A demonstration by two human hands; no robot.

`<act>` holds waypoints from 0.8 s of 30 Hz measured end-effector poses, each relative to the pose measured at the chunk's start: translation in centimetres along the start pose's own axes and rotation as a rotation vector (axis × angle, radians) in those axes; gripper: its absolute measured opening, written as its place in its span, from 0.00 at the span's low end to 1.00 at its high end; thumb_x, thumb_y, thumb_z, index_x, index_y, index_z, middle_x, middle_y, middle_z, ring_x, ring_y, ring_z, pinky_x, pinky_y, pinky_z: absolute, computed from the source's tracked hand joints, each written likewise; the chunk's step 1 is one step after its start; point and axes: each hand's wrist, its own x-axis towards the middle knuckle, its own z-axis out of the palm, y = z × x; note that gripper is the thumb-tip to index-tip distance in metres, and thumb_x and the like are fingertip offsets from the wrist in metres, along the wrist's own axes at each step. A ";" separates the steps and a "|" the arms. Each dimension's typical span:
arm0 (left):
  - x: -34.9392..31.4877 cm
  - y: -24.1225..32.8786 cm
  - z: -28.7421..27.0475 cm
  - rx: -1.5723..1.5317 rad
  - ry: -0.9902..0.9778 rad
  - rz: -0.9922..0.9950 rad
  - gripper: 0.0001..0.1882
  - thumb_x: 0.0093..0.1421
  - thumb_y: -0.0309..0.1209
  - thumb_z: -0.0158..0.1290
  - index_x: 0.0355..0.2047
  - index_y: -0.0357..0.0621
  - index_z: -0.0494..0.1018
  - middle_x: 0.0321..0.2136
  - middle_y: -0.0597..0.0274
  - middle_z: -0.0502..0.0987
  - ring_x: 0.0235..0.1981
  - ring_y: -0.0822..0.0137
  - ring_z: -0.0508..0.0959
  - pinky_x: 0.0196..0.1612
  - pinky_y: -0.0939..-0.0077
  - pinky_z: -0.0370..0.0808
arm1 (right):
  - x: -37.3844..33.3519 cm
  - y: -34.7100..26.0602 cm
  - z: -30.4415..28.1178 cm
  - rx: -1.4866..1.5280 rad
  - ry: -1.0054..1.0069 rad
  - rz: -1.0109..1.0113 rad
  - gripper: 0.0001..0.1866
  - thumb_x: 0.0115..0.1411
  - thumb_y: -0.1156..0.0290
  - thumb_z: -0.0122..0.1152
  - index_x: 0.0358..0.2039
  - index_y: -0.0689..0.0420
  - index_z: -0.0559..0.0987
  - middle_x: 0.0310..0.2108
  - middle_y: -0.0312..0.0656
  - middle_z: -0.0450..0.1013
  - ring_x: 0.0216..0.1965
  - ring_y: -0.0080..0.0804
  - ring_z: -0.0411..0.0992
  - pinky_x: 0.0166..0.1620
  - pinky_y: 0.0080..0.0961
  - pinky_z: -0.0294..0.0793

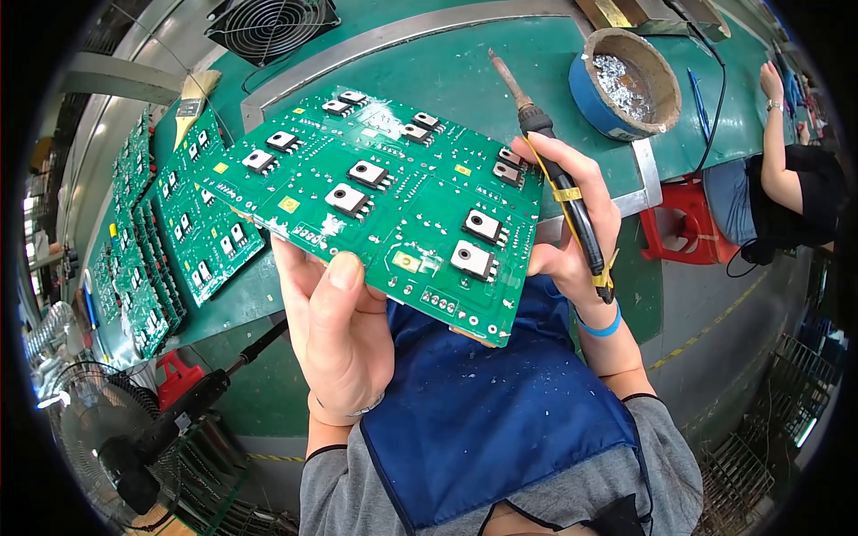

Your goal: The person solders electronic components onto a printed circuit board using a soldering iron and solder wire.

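Observation:
A green circuit board is tilted in front of my chest, its upper face dotted with solder points and several black-and-silver square components. My left hand grips its near-left edge, thumb by the rim and fingers underneath. At the right edge, my right hand steadies the same board with thumb and fingers. That hand also carries a soldering iron with a black handle wrapped in yellow tape. The iron's brownish tip points up and away, apart from the board.
More green boards stand in rows on the left of the green table. A brush lies by them. A blue-walled bowl holds solder scraps. A black fan sits at the back. Another person is at right, near a red stool.

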 end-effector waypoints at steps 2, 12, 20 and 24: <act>0.0 -0.1 0.1 -0.004 0.007 0.007 0.37 0.55 0.30 0.51 0.62 0.43 0.45 0.51 0.55 0.65 0.47 0.64 0.72 0.48 0.69 0.73 | 0.1 0.5 0.2 0.022 0.045 -0.059 0.53 0.30 0.40 0.70 0.53 0.63 0.67 0.46 0.47 0.72 0.48 0.35 0.71 0.52 0.29 0.68; 0.0 -0.6 -0.4 -0.031 0.008 0.032 0.37 0.54 0.28 0.49 0.61 0.39 0.46 0.52 0.52 0.64 0.49 0.62 0.71 0.50 0.68 0.72 | 0.2 0.8 0.3 0.060 0.099 -0.136 0.50 0.28 0.47 0.77 0.52 0.61 0.69 0.44 0.44 0.73 0.45 0.33 0.73 0.48 0.27 0.71; 0.3 -1.1 -0.8 -0.080 -0.019 0.046 0.35 0.54 0.26 0.47 0.62 0.39 0.46 0.52 0.53 0.64 0.49 0.63 0.71 0.50 0.68 0.72 | 0.2 1.0 0.2 0.063 0.104 -0.134 0.51 0.28 0.47 0.77 0.52 0.61 0.69 0.44 0.44 0.72 0.45 0.32 0.73 0.49 0.27 0.70; 0.4 -1.1 -0.7 -0.111 -0.014 0.039 0.35 0.55 0.26 0.47 0.62 0.41 0.45 0.52 0.54 0.64 0.48 0.63 0.72 0.48 0.69 0.73 | 0.2 1.2 0.3 0.072 0.111 -0.139 0.51 0.29 0.48 0.77 0.52 0.62 0.69 0.45 0.45 0.72 0.46 0.33 0.72 0.50 0.27 0.70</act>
